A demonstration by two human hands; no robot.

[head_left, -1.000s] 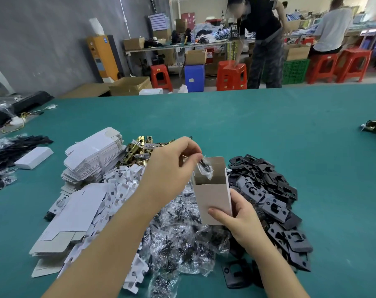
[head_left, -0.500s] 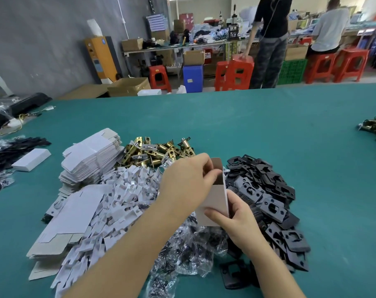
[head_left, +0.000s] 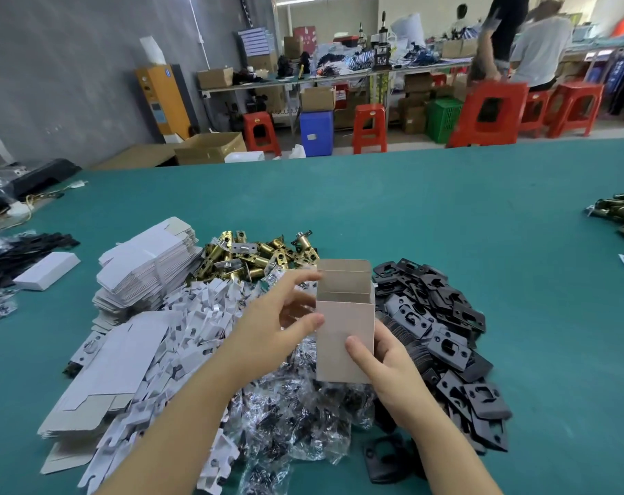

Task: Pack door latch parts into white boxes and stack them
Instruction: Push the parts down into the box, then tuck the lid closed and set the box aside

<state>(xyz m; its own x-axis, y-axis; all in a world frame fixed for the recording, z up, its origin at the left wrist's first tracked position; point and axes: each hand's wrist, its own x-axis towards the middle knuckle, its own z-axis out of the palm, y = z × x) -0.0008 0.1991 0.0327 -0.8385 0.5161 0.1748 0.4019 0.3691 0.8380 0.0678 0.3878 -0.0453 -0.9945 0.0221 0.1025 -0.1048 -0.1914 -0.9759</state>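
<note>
An open white box (head_left: 344,330) stands upright above the table, top flaps up. My right hand (head_left: 389,362) grips its lower right side, thumb across the front. My left hand (head_left: 278,316) is at the box's left edge with relaxed fingers touching it and nothing in them. Behind the box lie brass door latches (head_left: 256,255). To its right sits a heap of black strike plates (head_left: 442,337). Clear bags of screws (head_left: 296,416) lie under the box. White card inserts (head_left: 196,330) and flat unfolded boxes (head_left: 149,266) are on the left.
The green table (head_left: 446,216) stretches far and right. A closed white box (head_left: 48,270) and black parts lie at far left. More latches (head_left: 621,212) sit at the right edge. People, red stools and benches stand beyond the table.
My left hand pushed a screw bag into the box, then pulled back to the box's left edge, now holding nothing. The box is raised and more upright.
</note>
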